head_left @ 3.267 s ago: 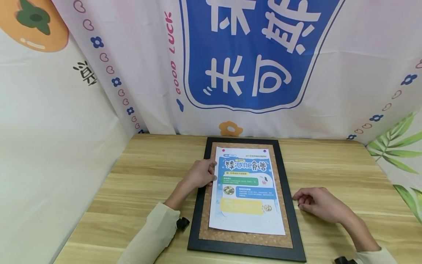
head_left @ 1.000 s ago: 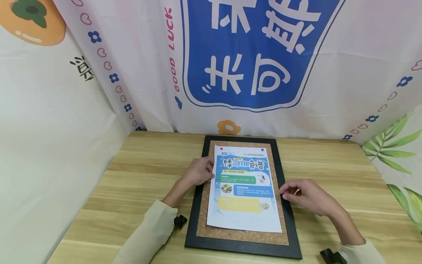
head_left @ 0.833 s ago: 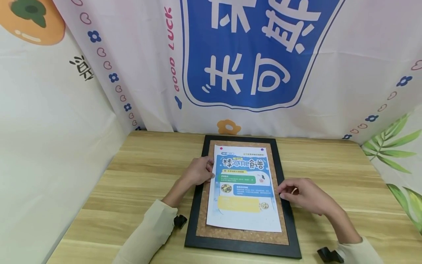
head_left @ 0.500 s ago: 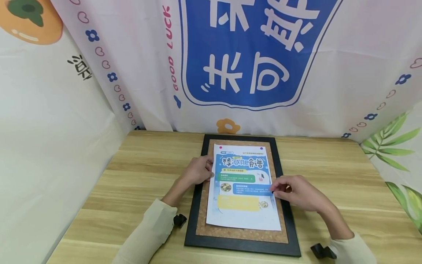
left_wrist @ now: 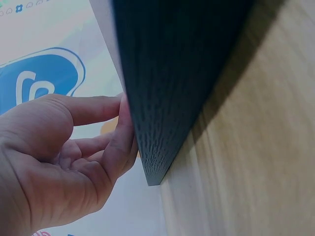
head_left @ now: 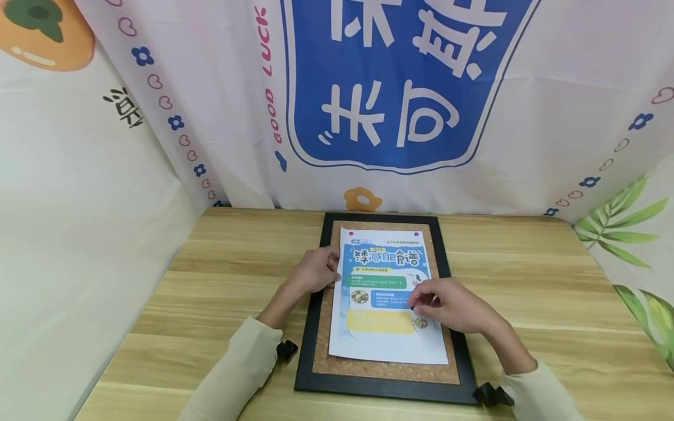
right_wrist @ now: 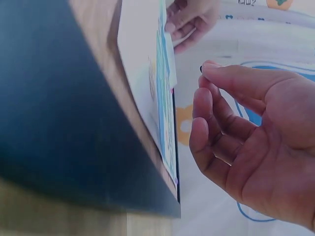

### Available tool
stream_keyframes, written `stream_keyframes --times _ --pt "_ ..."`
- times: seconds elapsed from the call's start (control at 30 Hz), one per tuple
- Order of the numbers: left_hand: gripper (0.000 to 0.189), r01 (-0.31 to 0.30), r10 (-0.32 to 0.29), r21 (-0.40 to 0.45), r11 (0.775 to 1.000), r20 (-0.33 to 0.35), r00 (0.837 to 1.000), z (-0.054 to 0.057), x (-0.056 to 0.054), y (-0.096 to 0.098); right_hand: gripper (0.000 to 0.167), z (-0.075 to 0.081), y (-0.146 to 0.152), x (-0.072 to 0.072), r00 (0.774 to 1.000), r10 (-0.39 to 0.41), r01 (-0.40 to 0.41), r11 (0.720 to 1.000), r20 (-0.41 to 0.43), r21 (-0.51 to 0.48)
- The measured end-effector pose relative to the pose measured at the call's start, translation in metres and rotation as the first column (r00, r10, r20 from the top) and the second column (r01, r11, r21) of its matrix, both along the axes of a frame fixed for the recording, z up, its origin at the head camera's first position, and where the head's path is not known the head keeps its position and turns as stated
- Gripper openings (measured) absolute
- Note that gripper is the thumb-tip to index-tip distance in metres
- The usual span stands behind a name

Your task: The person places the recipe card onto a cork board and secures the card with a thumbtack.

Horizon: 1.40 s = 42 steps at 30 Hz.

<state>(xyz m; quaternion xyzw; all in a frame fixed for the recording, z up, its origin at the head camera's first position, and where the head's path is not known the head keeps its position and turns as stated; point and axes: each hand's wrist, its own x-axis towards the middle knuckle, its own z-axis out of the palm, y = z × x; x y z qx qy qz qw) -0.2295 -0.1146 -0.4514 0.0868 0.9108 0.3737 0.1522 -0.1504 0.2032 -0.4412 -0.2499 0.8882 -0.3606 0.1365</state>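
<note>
A printed poster sheet (head_left: 368, 348) lies on a cork board (head_left: 387, 374) with a black frame (head_left: 307, 351). A red pushpin (head_left: 351, 234) and a blue pushpin (head_left: 416, 234) sit in its top corners. My left hand (head_left: 316, 270) pinches the sheet's left edge, beside the frame in the left wrist view. My right hand (head_left: 458, 304) hovers over the sheet's lower right part. Between its thumb and index fingertip is a small black pushpin (right_wrist: 202, 69), mostly hidden by the fingers. The other right fingers curl loosely in the right wrist view.
The board lies on a wooden table (head_left: 547, 280). Behind it hangs a white cloth (head_left: 242, 146) with a blue printed sign. A white wall cloth (head_left: 79, 222) stands on the left, and printed leaves (head_left: 621, 222) show on the right.
My right hand has moved left, from the table beside the frame to above the sheet, carrying the black pushpin. My left hand stays at the sheet's left edge.
</note>
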Motion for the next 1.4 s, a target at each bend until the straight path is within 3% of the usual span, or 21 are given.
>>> stream_keyframes --times 0.47,0.73,1.4 --pt "0.051 -0.005 0.005 0.008 1.000 0.006 1.000 0.000 0.000 0.000 0.009 0.003 -0.031 0.003 0.998 0.041 -0.041 0.999 0.040 -0.008" --pt "0.050 -0.009 0.009 0.001 1.000 0.011 1.000 0.002 0.000 -0.001 0.008 0.004 -0.048 0.004 0.991 0.127 -0.126 0.991 0.030 -0.036" --pt "0.048 0.001 -0.001 0.005 1.000 0.010 1.000 0.000 -0.001 0.001 0.007 0.000 -0.086 0.014 0.974 0.215 -0.209 0.974 0.068 -0.088"
